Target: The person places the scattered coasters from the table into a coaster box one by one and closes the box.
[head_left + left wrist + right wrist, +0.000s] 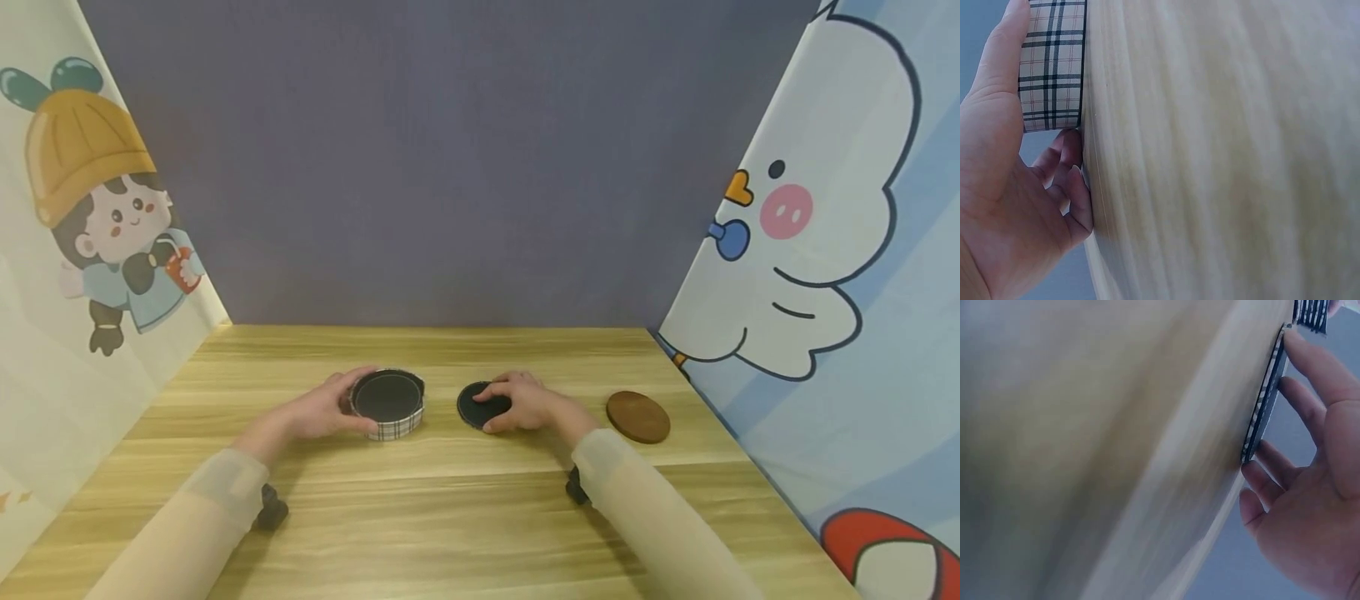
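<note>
Left of centre on the table stands a low round plaid coaster holder (387, 398) with a black, stitched round surface inside its rim. My left hand (324, 412) grips it from the left, thumb along the near side and fingers around the back. The left wrist view shows the plaid wall (1054, 69) close up under the thumb. To the right, a thin black round coaster (471, 407) lies on the wood. My right hand (528, 403) holds it by the edge, thumb on the near side and fingertips on the far part. The palm hides its right portion.
A brown round wooden disc (638, 417) lies on the table (427, 517) to the right of my right hand. Behind the table rises a plain grey panel (442, 167). Cartoon-printed walls flank both sides. A dark wrist camera (272, 507) is strapped under the left sleeve.
</note>
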`<act>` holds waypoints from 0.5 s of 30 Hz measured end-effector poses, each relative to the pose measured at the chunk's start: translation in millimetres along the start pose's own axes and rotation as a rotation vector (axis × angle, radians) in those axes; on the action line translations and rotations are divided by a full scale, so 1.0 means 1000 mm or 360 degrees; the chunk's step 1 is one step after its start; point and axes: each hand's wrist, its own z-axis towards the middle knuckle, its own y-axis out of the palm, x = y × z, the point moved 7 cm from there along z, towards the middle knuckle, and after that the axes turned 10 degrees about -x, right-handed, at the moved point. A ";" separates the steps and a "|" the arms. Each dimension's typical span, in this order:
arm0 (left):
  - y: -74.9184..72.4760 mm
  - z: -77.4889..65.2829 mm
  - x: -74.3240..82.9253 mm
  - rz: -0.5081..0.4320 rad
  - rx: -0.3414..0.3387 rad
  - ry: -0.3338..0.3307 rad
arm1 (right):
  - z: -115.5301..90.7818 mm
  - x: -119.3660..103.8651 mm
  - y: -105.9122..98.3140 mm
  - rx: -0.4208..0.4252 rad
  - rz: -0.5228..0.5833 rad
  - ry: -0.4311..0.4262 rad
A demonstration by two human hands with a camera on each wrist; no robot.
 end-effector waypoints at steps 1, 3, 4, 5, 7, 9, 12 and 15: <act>0.000 0.000 0.000 0.0003 0.0002 -0.0001 | -0.004 -0.001 0.001 -0.0008 0.0000 -0.0001; 0.000 0.000 0.000 0.0015 0.0010 -0.0004 | -0.010 -0.002 0.003 -0.0017 0.0007 -0.0014; 0.000 0.000 0.000 0.0021 0.0012 -0.0006 | -0.014 -0.003 0.004 -0.0022 0.0006 -0.0020; 0.000 0.000 0.000 0.0026 0.0013 -0.0008 | -0.018 -0.004 0.005 -0.0026 0.0008 -0.0026; 0.000 0.000 -0.001 0.0033 0.0016 -0.0010 | -0.024 -0.005 0.008 -0.0027 -0.0002 -0.0043; 0.000 0.000 -0.001 0.0030 0.0011 -0.0013 | -0.030 -0.006 0.010 -0.0027 0.0002 -0.0068; 0.000 0.000 -0.001 0.0021 0.0005 -0.0011 | -0.037 -0.007 0.015 -0.0033 -0.0008 -0.0091; 0.000 0.000 -0.002 0.0002 -0.0006 -0.0009 | -0.044 -0.008 0.019 -0.0044 -0.0017 -0.0100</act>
